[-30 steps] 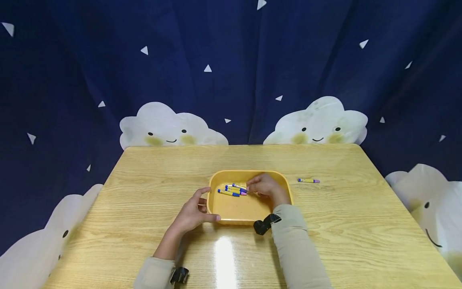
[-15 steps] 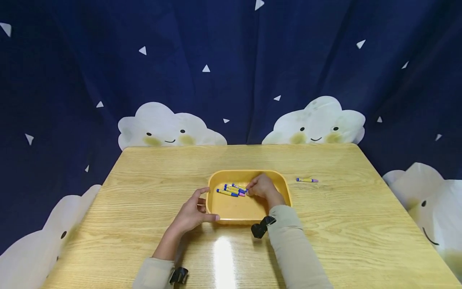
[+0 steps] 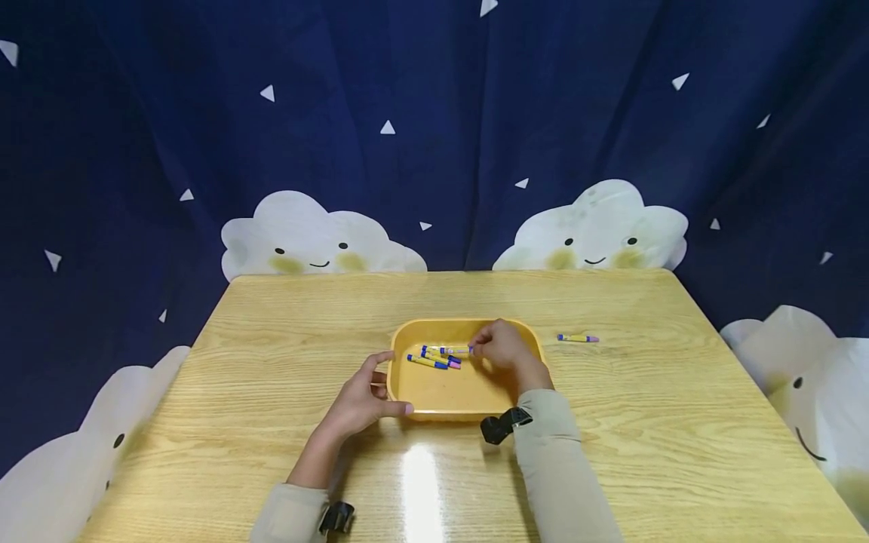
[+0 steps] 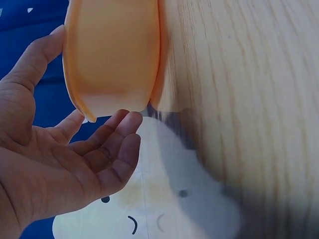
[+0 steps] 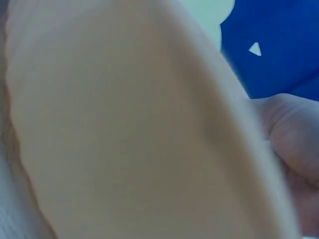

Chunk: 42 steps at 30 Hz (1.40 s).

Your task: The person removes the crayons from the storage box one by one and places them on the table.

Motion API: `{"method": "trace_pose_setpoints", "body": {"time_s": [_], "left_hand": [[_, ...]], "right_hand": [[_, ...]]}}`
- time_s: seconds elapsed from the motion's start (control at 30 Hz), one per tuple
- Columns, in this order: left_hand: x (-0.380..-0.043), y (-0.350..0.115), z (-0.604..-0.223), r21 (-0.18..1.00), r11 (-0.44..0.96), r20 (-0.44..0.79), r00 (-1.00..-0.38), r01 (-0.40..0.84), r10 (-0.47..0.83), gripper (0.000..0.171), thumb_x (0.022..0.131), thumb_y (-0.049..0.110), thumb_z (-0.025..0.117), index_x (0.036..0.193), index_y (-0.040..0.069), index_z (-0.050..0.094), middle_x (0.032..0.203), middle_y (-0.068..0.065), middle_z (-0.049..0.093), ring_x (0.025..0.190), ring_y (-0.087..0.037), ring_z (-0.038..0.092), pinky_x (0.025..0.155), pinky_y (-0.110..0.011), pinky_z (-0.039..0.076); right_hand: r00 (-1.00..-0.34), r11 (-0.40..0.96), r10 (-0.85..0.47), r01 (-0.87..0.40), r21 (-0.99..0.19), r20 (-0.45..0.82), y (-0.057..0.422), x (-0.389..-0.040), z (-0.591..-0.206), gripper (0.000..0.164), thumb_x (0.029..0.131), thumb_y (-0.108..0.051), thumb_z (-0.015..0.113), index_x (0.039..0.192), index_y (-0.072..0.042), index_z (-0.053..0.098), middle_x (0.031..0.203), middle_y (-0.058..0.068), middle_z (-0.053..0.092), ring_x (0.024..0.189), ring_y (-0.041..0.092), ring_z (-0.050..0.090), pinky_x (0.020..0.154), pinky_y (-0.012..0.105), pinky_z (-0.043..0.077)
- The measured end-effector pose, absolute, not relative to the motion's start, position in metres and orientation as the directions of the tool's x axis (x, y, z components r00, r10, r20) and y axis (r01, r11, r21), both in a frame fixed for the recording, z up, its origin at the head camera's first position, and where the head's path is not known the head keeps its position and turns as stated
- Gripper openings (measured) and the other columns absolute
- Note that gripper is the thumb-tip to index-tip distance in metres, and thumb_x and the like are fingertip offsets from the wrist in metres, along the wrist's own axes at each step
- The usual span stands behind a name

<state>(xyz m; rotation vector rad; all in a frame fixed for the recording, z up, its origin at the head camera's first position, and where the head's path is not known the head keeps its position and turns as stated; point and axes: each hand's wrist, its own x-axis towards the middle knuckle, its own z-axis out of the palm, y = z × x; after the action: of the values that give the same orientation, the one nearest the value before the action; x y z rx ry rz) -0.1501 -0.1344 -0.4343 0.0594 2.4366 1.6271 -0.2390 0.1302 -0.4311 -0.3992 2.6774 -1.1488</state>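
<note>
The crayon [image 3: 455, 350] was found in the far half of the yellow tray [image 3: 448, 396], its violet-looking end apparently pinched in the fingertips of the right hand [image 3: 504, 348]; whether it was lifted could not be told. It was judged light, stiff, prone to roll and liable to snap if bent, with mid-barrel the soundest hold. A yellowish wrapper and a blue left end were noted. Similar crayons [image 3: 429, 362] lay close on its left. The left hand [image 3: 360, 400] held the tray's left end, thumb and forefinger spread across it. A loose crayon [image 3: 577, 338] lay right of the tray, on the wooden table [image 3: 652, 422]
</note>
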Motion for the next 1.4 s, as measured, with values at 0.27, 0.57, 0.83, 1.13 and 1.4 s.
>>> {"method": "trace_pose_setpoints", "body": {"time_s": [0.27,0.57,0.83,1.13,1.4], "left_hand": [[-0.15,-0.133,-0.434,0.916,0.389,-0.168,-0.975,-0.101,0.143,0.095,0.059,0.016,0.089,0.14,0.015,0.038,0.111,-0.018,0.054,0.09,-0.024,0.055,0.073,-0.035,0.047],[-0.15,-0.134,-0.434,0.916,0.387,-0.171,-0.976,-0.107,0.135,0.096,0.058,0.014,0.089,0.14,0.015,0.038,0.11,-0.017,0.054,0.09,-0.025,0.055,0.073,-0.035,0.048],[-0.15,-0.134,-0.433,0.928,0.358,-0.167,-0.975,-0.106,0.145,0.095,0.058,0.012,0.089,0.14,0.014,0.039,0.109,-0.019,0.053,0.09,-0.026,0.055,0.072,-0.035,0.048],[-0.15,-0.135,-0.434,0.93,0.347,-0.179,-0.973,-0.12,0.143,0.096,0.059,0.011,0.088,0.14,0.015,0.038,0.109,-0.019,0.052,0.089,-0.026,0.055,0.071,-0.034,0.048],[-0.15,-0.133,-0.434,0.942,0.314,-0.175,-0.973,-0.121,0.151,0.096,0.058,0.007,0.088,0.139,0.014,0.038,0.108,-0.02,0.051,0.089,-0.027,0.056,0.07,-0.034,0.048]], "right_hand": [[-0.944,0.628,-0.326,-0.184,-0.756,-0.041,0.141,-0.233,-0.415,0.008,0.081,-0.002,0.066,0.085,0.001,0.072,0.081,0.005,0.067,0.071,0.015,0.051,0.065,0.028,0.042],[-0.953,0.634,-0.293,-0.133,-0.762,-0.078,0.153,-0.225,-0.402,0.007,0.081,-0.007,0.069,0.086,-0.003,0.072,0.085,0.005,0.065,0.072,0.019,0.049,0.062,0.03,0.043],[-0.964,0.621,-0.264,-0.136,-0.772,-0.043,0.167,-0.218,-0.394,0.007,0.08,-0.006,0.071,0.087,-0.004,0.072,0.088,0.007,0.062,0.078,0.021,0.05,0.066,0.031,0.044],[-0.953,0.555,-0.297,-0.218,-0.803,0.054,0.196,-0.212,-0.392,0.01,0.079,-0.004,0.07,0.089,-0.002,0.072,0.087,0.006,0.064,0.078,0.021,0.051,0.066,0.032,0.043],[-0.967,0.524,-0.256,-0.142,-0.84,0.004,0.221,-0.21,-0.395,0.012,0.081,-0.005,0.07,0.092,-0.001,0.071,0.092,0.009,0.064,0.082,0.023,0.053,0.067,0.032,0.045]]}}
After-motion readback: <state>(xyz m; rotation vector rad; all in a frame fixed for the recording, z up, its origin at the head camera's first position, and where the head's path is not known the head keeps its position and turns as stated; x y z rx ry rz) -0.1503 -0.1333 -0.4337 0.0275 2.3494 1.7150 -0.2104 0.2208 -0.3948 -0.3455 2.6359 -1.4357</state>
